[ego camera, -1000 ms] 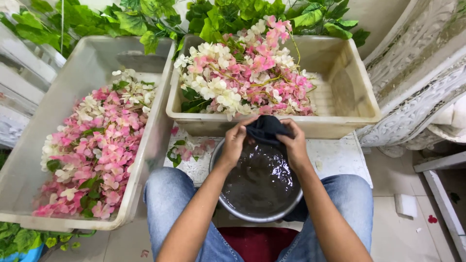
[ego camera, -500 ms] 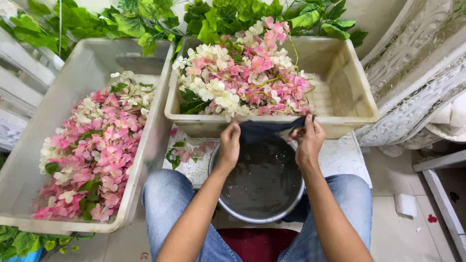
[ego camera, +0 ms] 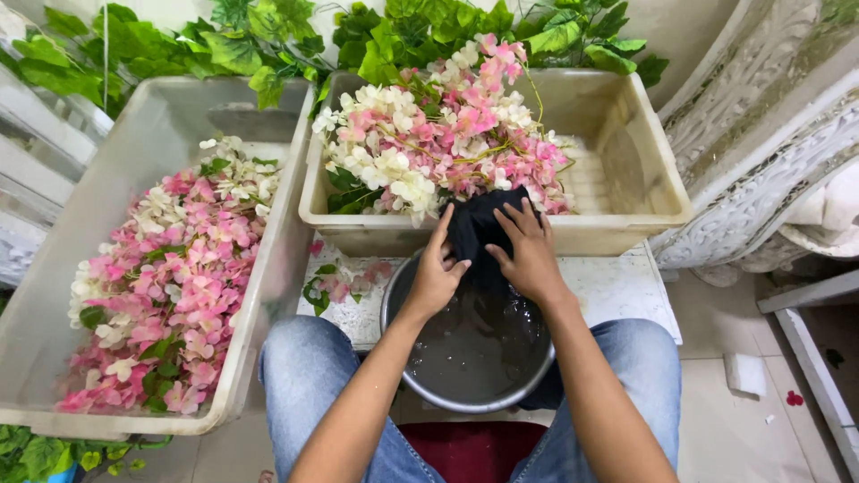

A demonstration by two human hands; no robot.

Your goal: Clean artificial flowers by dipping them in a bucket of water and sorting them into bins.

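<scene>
Obs: you're seated, knees either side of a metal basin (ego camera: 474, 358) w/ dark, murky water. Both hands at its far rim, over a dark cloth (ego camera: 479, 228).

L hand (ego camera: 436, 268): fingers curled onto the cloth's left edge, thumb toward centre, gripping, not released. R hand (ego camera: 528, 255): fingers spread, pressed flat on the cloth's right side, clamping it from above. Cloth sits bunched between the two hands, upper part against the front wall of the beige tub (ego camera: 626, 206), lower part trailing toward the water. Can't tell how much is submerged.

Surroundings: beige tub holds pink/white artificial flowers (ego camera: 438, 143), heaped to its left half. Larger grey tub (ego camera: 268, 268) on your left w/ more of the same, spread loose. A few stray blossoms (ego camera: 344, 282) on the white slab between tub and basin.

Judgement: step in hand looks like wash/wring of the cloth over the basin, approx mid-cycle. Next move needs both grips kept firm and the cloth kept over the basin so drips don't land on the slab or your jeans (ego camera: 313, 376).
</scene>
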